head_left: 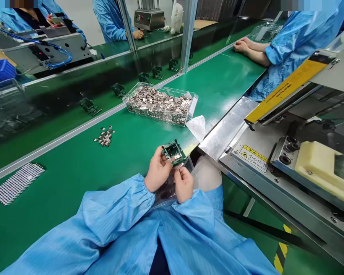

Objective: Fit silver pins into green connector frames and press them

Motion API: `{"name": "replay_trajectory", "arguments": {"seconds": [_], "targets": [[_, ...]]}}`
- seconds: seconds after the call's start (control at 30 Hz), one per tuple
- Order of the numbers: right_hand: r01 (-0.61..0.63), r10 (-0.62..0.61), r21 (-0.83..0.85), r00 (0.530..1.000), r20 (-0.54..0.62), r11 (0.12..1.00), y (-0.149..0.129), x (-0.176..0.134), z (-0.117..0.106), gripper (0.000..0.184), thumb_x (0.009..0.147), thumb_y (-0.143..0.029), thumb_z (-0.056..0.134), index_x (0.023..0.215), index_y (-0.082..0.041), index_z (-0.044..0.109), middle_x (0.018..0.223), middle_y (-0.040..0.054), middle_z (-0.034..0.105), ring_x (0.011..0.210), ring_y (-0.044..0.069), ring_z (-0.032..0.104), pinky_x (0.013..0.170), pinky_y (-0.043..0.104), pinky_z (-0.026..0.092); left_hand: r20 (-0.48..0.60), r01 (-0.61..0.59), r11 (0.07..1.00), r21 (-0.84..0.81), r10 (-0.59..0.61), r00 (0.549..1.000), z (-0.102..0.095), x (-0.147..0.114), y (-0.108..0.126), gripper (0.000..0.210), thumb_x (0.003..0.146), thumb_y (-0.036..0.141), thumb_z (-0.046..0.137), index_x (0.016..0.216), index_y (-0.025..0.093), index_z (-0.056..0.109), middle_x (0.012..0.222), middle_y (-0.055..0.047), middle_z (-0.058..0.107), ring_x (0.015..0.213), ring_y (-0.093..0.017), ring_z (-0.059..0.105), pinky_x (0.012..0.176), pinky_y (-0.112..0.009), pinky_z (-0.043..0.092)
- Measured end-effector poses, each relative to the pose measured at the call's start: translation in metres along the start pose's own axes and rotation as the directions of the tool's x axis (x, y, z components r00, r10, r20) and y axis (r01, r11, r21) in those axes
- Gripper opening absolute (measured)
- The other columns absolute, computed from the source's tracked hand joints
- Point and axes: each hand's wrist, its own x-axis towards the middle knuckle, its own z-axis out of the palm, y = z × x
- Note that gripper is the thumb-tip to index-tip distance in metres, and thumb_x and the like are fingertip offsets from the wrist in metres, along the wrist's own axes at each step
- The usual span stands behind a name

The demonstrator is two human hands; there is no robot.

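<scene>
My left hand (158,172) is closed on the edge of a small green circuit board assembly (174,152), held tilted above my lap. Just below that board, my right hand (184,185) pinches a small silver metal piece (180,166) close to the board's lower edge; whether the two touch I cannot tell. Beyond my hands, a clear plastic bin (157,116) is filled with small silver metal parts. A little pile of similar parts (104,136) lies loose on the green work surface (71,168).
A machine (275,152) with a hand-injury warning label stands close on my right. Several board assemblies (88,106) line the strip behind the rail. At left lies a patterned sheet of small pieces (18,182). A co-worker's hands (246,46) rest at the far right.
</scene>
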Motion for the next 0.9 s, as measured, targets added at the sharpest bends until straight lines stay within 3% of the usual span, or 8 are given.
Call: {"name": "replay_trajectory", "arguments": {"seconds": [0.2, 0.37, 0.57, 0.67, 0.77, 0.9], "targets": [[0.105, -0.106, -0.079, 0.994, -0.005, 0.991, 0.014, -0.012, -0.002, 0.039, 0.094, -0.047, 0.048, 0.066, -0.019, 0.053, 0.056, -0.0017, 0.048, 0.052, 0.012, 0.042, 0.049, 0.024, 0.034, -0.033, -0.12, 0.986, 0.117, 0.124, 0.992, -0.006, -0.011, -0.002, 0.039, 0.08, 0.038, 0.072, 0.109, 0.019, 0.053, 0.092, -0.004, 0.064, 0.084, -0.014, 0.064, 0.076, -0.024, 0.055], [0.201, -0.19, -0.165, 0.979, 0.079, 0.966, 0.026, -0.004, -0.01, 0.041, 0.092, -0.048, 0.047, 0.062, -0.02, 0.052, 0.059, 0.0003, 0.049, 0.057, 0.014, 0.044, 0.057, 0.027, 0.036, -0.069, -0.132, 0.981, 0.139, 0.143, 0.987, -0.003, -0.007, -0.006, 0.04, 0.081, 0.039, 0.072, 0.109, 0.019, 0.052, 0.092, -0.003, 0.063, 0.083, -0.013, 0.063, 0.075, -0.023, 0.055], [0.165, -0.088, -0.249, 0.952, 0.294, 0.954, 0.027, 0.006, -0.031, 0.035, 0.089, -0.041, 0.056, 0.059, -0.022, 0.06, 0.051, -0.0011, 0.057, 0.046, 0.014, 0.051, 0.048, 0.025, 0.038, -0.076, -0.019, 0.998, 0.068, 0.024, 0.997, -0.003, -0.006, -0.001, 0.043, 0.079, 0.04, 0.074, 0.108, 0.02, 0.05, 0.095, -0.003, 0.063, 0.086, -0.014, 0.064, 0.08, -0.027, 0.057], [0.115, -0.008, -0.301, 0.942, 0.335, 0.947, 0.012, 0.007, -0.047, 0.026, 0.083, -0.036, 0.066, 0.062, -0.022, 0.067, 0.05, -0.0019, 0.061, 0.04, 0.014, 0.054, 0.042, 0.024, 0.039, -0.058, 0.024, 1.0, 0.004, -0.024, 0.998, -0.003, -0.009, 0.004, 0.045, 0.079, 0.042, 0.073, 0.109, 0.022, 0.048, 0.094, -0.002, 0.063, 0.083, -0.015, 0.066, 0.073, -0.028, 0.06], [0.082, 0.01, -0.317, 0.961, 0.277, 0.945, -0.022, 0.006, -0.061, 0.018, 0.086, -0.036, 0.065, 0.078, -0.021, 0.073, 0.059, -0.0001, 0.068, 0.049, 0.017, 0.062, 0.048, 0.026, 0.048, -0.023, 0.031, 1.0, -0.001, -0.031, 0.999, -0.005, -0.014, 0.01, 0.044, 0.082, 0.045, 0.069, 0.113, 0.023, 0.047, 0.091, -0.001, 0.062, 0.075, -0.015, 0.066, 0.064, -0.027, 0.06], [0.227, -0.17, -0.256, 0.959, 0.227, 0.94, -0.071, 0.007, -0.06, 0.013, 0.091, -0.028, 0.062, 0.095, -0.024, 0.075, 0.078, 0.0025, 0.071, 0.073, 0.019, 0.068, 0.069, 0.031, 0.053, 0.032, -0.024, 0.997, 0.071, 0.022, 0.999, -0.009, -0.02, 0.011, 0.038, 0.089, 0.04, 0.062, 0.118, 0.022, 0.048, 0.093, -0.003, 0.06, 0.076, -0.014, 0.064, 0.065, -0.026, 0.059]]}}
